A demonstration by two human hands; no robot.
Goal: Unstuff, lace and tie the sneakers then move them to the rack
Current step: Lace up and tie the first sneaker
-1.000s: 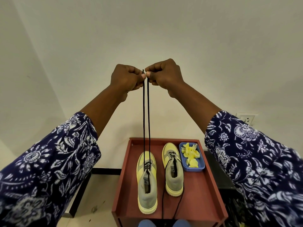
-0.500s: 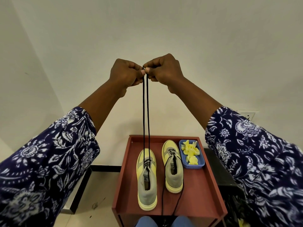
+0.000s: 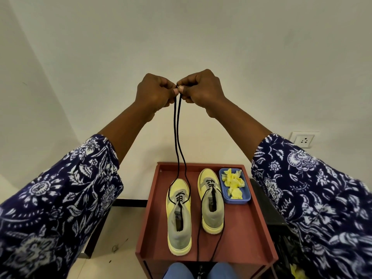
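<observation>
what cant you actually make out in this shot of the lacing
All in the head view:
- Lace tips: hidden inside the pinch of the left hand and right hand.
- Inside of the left sneaker and right sneaker: too dark to see whether any stuffing remains.
- Tongue label print: too small to read.
- Right sneaker's loose lace ends: lost past the red tray front edge.
- The rack: not identifiable.

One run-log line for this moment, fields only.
step: lacing left sneaker | left hand, right hand: pinch its lace ends, raised | right sneaker: untied | blue tray: yellow stuffing
</observation>
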